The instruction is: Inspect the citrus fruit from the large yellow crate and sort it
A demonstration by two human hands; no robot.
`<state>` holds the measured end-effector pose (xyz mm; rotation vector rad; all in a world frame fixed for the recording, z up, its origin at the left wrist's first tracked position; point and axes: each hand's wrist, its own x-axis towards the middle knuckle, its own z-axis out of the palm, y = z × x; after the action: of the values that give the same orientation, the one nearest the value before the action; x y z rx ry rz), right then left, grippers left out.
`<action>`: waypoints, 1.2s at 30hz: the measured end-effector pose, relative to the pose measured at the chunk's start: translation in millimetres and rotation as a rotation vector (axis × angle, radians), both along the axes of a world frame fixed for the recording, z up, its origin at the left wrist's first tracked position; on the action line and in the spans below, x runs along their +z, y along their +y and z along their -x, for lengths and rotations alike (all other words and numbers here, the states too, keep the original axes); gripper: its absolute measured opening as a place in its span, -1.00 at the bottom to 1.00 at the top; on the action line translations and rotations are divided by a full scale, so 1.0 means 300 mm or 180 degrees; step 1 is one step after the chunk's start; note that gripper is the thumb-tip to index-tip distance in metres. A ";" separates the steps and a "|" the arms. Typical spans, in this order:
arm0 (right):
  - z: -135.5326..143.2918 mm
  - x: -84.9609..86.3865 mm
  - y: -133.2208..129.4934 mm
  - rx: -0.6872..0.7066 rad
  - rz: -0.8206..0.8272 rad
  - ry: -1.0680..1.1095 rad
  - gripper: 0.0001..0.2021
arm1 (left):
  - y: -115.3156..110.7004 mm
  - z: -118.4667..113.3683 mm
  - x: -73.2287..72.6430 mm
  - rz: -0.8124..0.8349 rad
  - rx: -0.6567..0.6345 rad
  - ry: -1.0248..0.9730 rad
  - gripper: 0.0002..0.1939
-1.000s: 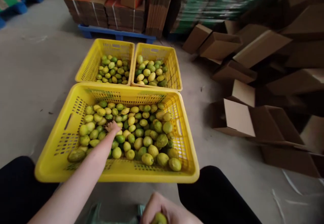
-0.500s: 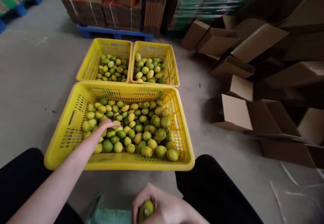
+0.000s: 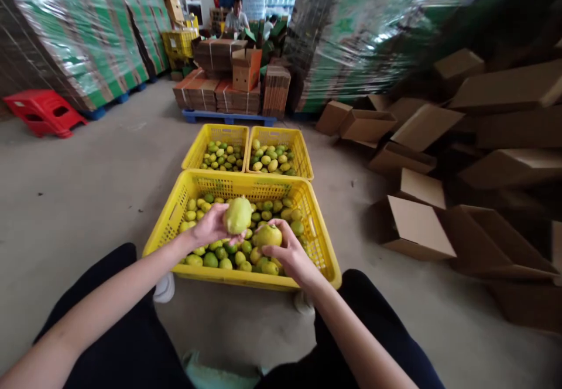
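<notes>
Your left hand (image 3: 214, 225) cradles the paler lemon (image 3: 238, 215) and your right hand (image 3: 290, 249) grips the other lemon (image 3: 268, 235), both above the crate (image 3: 246, 279). They're likely firm, light, slightly slick; grasp their middles.

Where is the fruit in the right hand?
In the head view, the yellow-green fruit is near the middle, over the large yellow crate, right of and below the other fruit in the left hand.

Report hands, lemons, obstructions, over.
Left hand holding one lemon. Right hand gripping another lemon. Both above nearest yellow crate. No obstruction visible between hands.
</notes>
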<state>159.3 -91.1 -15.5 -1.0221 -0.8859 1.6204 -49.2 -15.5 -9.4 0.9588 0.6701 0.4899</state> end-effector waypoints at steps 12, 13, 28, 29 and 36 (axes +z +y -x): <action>0.044 0.018 0.024 -0.0331 -0.0690 -0.0663 -0.48 | -0.110 0.052 -0.024 -0.1530 0.1025 0.0814 -0.39; 0.041 0.015 0.032 -0.0402 -0.0809 -0.0811 -0.49 | -0.111 0.055 -0.016 -0.1995 0.1232 0.1056 -0.40; 0.110 0.065 0.061 -0.0278 -0.0973 -0.0731 -0.50 | -0.078 0.059 0.052 -0.2852 0.1556 0.1096 -0.31; 0.112 0.067 0.062 -0.0263 -0.0959 -0.0717 -0.48 | -0.069 0.059 0.046 -0.2483 0.1545 0.0925 -0.25; 0.098 0.069 0.087 -0.0534 -0.1164 -0.0802 -0.59 | -0.046 0.054 0.051 -0.1469 0.1314 0.0477 -0.24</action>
<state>129.8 -65.0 5.2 -1.0206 -1.1817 1.1513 -65.4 -29.2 5.9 1.3049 0.9193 0.9737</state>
